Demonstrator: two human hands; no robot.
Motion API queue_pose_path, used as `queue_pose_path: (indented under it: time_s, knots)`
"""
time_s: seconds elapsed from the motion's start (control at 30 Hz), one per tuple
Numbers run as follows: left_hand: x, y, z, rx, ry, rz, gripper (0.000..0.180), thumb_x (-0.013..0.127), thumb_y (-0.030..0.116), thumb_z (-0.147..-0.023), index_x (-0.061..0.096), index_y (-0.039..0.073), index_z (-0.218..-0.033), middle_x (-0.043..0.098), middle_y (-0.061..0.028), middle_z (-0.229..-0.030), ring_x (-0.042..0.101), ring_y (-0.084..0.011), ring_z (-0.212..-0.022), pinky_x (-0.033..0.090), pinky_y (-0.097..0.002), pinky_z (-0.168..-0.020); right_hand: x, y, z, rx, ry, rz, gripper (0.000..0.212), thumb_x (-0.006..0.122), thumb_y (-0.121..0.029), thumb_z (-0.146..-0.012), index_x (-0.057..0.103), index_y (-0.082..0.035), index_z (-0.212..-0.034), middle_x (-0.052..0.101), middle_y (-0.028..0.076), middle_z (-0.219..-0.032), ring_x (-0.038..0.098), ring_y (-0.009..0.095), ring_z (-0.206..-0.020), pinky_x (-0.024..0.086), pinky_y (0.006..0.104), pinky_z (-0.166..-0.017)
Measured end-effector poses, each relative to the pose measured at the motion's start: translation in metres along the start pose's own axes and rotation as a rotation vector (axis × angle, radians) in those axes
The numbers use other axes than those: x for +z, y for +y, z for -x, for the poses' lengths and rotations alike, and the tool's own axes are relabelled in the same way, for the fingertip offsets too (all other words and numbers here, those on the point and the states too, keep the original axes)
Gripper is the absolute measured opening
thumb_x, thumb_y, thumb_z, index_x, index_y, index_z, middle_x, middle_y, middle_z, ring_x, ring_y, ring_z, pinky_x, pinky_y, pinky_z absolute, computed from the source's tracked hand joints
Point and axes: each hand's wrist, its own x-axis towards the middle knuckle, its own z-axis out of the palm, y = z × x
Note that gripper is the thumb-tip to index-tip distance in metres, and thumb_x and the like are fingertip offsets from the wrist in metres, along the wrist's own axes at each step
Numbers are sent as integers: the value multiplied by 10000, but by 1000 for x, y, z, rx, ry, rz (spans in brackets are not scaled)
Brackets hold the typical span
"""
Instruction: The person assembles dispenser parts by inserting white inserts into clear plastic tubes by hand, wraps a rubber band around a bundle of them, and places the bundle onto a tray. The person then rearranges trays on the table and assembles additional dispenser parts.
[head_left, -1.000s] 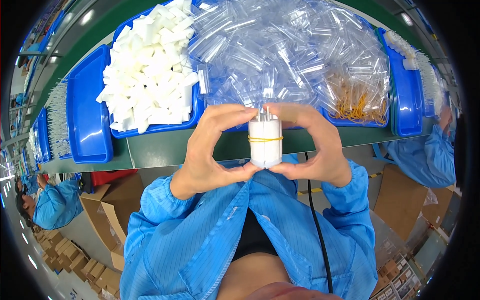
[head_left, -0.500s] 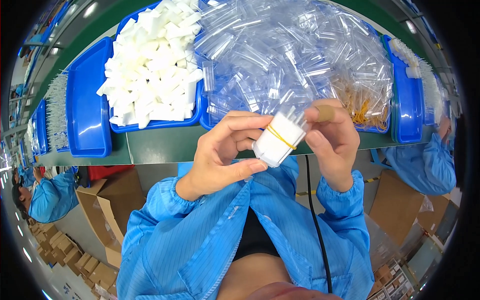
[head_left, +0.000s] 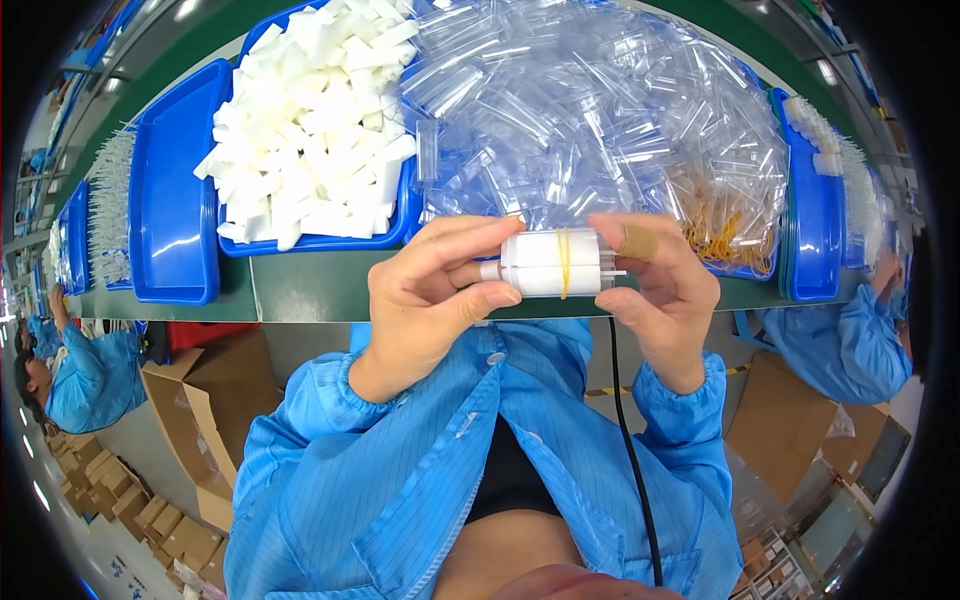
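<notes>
Between my hands lies a bundle of white pieces in clear plastic sleeves (head_left: 533,277), held level above the bench's near edge. A yellow rubber band (head_left: 565,262) runs around it, right of its middle. My left hand (head_left: 425,305) grips the left end, thumb below and fingers above and behind. At the right end, clear tips stick out between the thumb and fingers of my right hand (head_left: 668,285). One right finger wears a tan bandage (head_left: 640,242). The fingers hide parts of both ends.
A blue tray (head_left: 405,215) bears a heap of white blocks (head_left: 310,130). Right of it lies a wide pile of clear plastic sleeves (head_left: 560,120), with yellow rubber bands (head_left: 728,225) in a bag. Empty blue trays (head_left: 175,200) stand left; a black cable (head_left: 625,420) hangs before me.
The bundle has turned from a slanted, end-on pose to lying level across. My right thumb and fingers have come in onto its right end; the left hand keeps its grip.
</notes>
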Motion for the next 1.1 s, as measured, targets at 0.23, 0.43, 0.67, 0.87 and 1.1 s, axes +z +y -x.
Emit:
queue_pose_path:
  time_s: [0.23,0.43,0.67,0.87,1.1]
  knots:
    - [1,0,5,245,-1,-337,425,780,-62,-766,674,-44,-1177,624,-188,-1201,651,-255,-1067,572,-350,-936,-3,-10,-9,280,-4,-204,434,799,-29,-798,645,29,-1200,629,150,-1198,656,211,-1025,589,305,-847]
    - [-3,-4,2,134,-10,-128,458,749,-70,-809,619,-51,-1248,579,-193,-1276,626,-263,-1128,562,-354,-952,-3,-2,-5,111,-41,-39,459,801,-21,-787,639,25,-1214,604,161,-1240,640,221,-1082,585,308,-852]
    - [-6,3,5,-85,-14,85,521,710,-80,-842,529,-54,-1330,550,-187,-1314,626,-257,-1132,551,-349,-952,0,-5,-8,-145,-74,137,433,771,-35,-823,625,17,-1228,581,171,-1270,612,244,-1144,569,326,-876]
    - [-5,-2,4,62,-59,-97,453,698,-98,-840,570,-53,-1272,548,-205,-1320,637,-254,-1103,565,-341,-927,-4,0,-2,126,-34,-131,407,736,-38,-853,611,17,-1236,558,177,-1306,602,261,-1166,565,358,-937]
    - [-10,-3,4,129,-105,-134,402,717,-96,-824,612,-51,-1209,594,-232,-1275,629,-278,-1136,576,-359,-931,-7,-1,-1,-17,-98,10,378,788,-50,-803,662,4,-1155,616,186,-1246,632,264,-1122,554,350,-927]
